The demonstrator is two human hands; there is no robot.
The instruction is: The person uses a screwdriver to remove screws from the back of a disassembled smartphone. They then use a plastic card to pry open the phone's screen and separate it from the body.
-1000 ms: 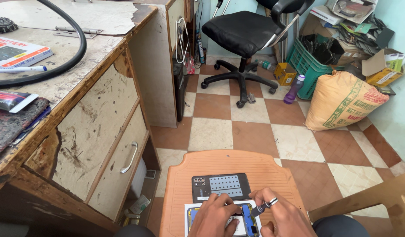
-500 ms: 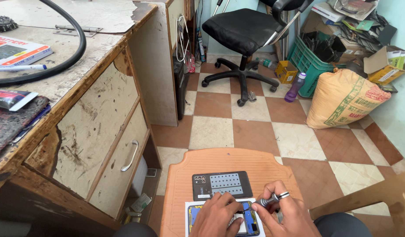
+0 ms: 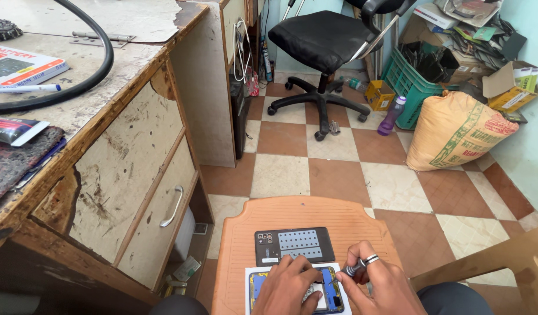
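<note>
The checkered floor (image 3: 339, 169) lies open between the worn desk (image 3: 111, 157) at the left and the filled sack (image 3: 456, 131) at the right; a black office chair (image 3: 321, 46) stands at its far end.

The orange stool (image 3: 304, 216) carries the work. Its far half is bare, and open floor borders its far edge.

A black back cover (image 3: 294, 245) lies flat at the middle of the seat, clear of both side edges.

The opened phone (image 3: 333, 289) rests on a white sheet (image 3: 248, 274) at the near edge, just behind the cover and partly hidden by both hands.

The left hand (image 3: 286, 286) presses flat on the phone, fingers spread, grasping nothing.

The right hand (image 3: 377, 280) is clenched around a small metal-tipped tool (image 3: 357, 269), tip pointing toward the phone's upper right corner.
</note>
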